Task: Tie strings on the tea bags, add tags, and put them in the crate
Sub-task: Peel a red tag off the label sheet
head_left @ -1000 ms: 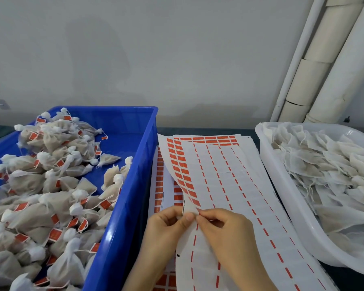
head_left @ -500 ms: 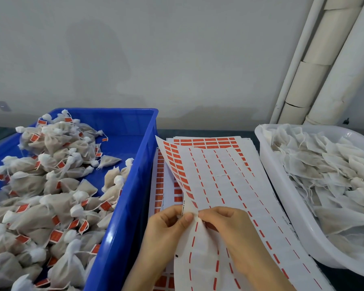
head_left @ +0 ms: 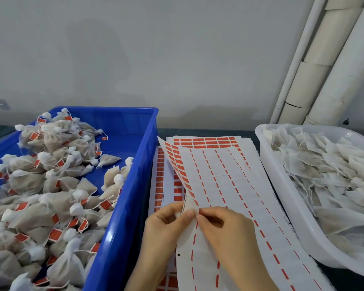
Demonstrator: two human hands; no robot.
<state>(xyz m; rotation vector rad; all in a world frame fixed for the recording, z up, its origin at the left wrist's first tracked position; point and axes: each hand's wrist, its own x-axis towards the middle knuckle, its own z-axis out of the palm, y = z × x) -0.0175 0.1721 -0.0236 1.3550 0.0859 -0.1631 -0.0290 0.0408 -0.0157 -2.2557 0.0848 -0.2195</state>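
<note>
A white sheet of red tags lies in the middle of the table on top of other tag sheets; most of its tags are gone. My left hand pinches the sheet's lifted left edge. Close beside it, my right hand pinches a small red tag at that edge. A blue crate on the left holds several tied tea bags with red tags. On the right, a white tub holds several untied tea bags.
A grey wall runs behind the table. White and beige pipes lean at the back right. A dark strip of table shows between the crate and the tub.
The sheet's left edge has been lifted and curled a little more, and both hands have shifted slightly along it. My fingers still pinch at the same spot.
</note>
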